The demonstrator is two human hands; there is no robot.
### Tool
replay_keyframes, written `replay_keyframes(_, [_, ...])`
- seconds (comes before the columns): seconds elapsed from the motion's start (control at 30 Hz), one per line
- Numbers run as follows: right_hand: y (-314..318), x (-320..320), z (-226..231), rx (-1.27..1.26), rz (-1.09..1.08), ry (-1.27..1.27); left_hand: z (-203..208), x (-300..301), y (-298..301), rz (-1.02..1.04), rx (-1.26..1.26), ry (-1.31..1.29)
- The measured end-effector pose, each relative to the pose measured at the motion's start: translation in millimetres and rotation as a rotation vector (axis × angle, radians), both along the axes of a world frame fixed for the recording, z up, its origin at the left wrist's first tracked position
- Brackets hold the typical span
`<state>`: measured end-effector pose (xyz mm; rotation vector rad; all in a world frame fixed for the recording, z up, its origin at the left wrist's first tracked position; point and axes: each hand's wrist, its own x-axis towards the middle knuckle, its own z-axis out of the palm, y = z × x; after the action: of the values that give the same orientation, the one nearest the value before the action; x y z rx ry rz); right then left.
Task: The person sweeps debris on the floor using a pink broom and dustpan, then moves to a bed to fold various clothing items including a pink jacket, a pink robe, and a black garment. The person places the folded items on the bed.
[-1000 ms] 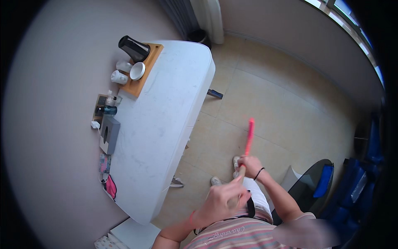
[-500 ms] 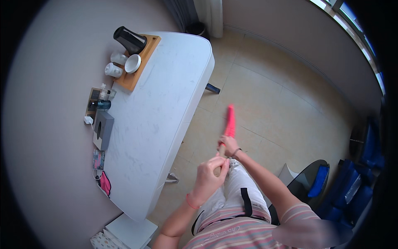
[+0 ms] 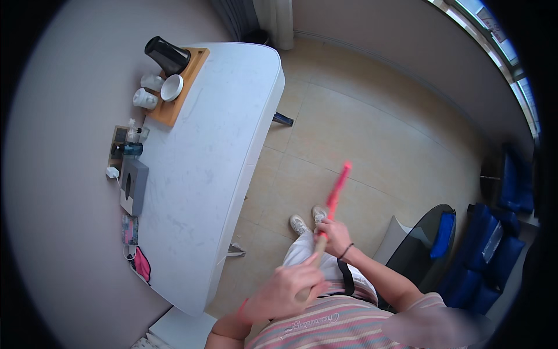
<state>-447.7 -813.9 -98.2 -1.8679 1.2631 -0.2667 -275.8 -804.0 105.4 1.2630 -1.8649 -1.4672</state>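
A broom with a narrow pink head (image 3: pixel 339 187) and a beige handle (image 3: pixel 320 248) slants in front of me, its head over the tiled floor. I cannot tell whether the head touches the tiles. My left hand (image 3: pixel 292 288) is wrapped round the upper end of the handle, close to my body. Lower down, just behind the pink part, my right hand (image 3: pixel 333 237) is closed on the handle. My pale shoes (image 3: pixel 308 220) stand on the floor to the left of the broom.
Along the left wall runs a white table (image 3: pixel 203 157) carrying a wooden tray (image 3: pixel 193 74) with a black jug and white cups, plus a grey tissue box (image 3: pixel 135 187). A dark glass round table (image 3: pixel 419 247) and blue padded seats (image 3: pixel 482 256) stand at the right.
Both hands have drawn back toward my body with the broom. Its pink head has swung to the right and nearer. My shoes have come into sight, and the whole view has shifted a little.
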Motion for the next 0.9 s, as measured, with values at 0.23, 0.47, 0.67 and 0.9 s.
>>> replay_keyframes(0.23, [128.3, -99.9, -153.9, 0.242, -0.181, 0.425, -187.1, -45.5, 77.0, 0.016, 0.249, 0.316])
replay_keyframes(0.47, [112.2, 9.3, -182.8, 0.202, -0.151, 0.328, -150.5, 33.1, 80.4, 0.203, 0.295, 0.126])
replay_keyframes(0.67, [43.5, 158.5, -129.6, 0.071, -0.069, -0.375, -53.7, 85.2, 66.5, 0.134, -0.044, -0.301])
replay_keyframes(0.9, [51.6, 219.7, -64.5, -0.017, 0.108, -0.509, -24.5, 103.0, 116.0, 0.079, -0.3, -0.511])
